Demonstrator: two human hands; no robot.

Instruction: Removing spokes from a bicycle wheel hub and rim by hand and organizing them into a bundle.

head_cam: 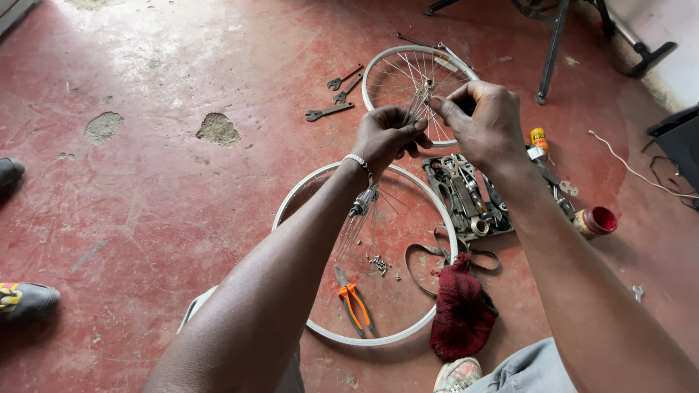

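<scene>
A bare bicycle rim point(291, 207) lies flat on the red floor, orange-handled pliers point(353, 302) inside it. Above it, the left hand point(386, 135) clamps a bundle of spokes point(417, 102) hanging from a hub point(360, 204). The right hand point(484, 120) pinches one spoke tip (best kept separated, untangled). Loose nipples point(378, 263) lie below.

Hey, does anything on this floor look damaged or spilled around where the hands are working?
Yes. The red floor has two broken patches where the paint is gone, and small nipples lie scattered loose inside the near rim.
</scene>
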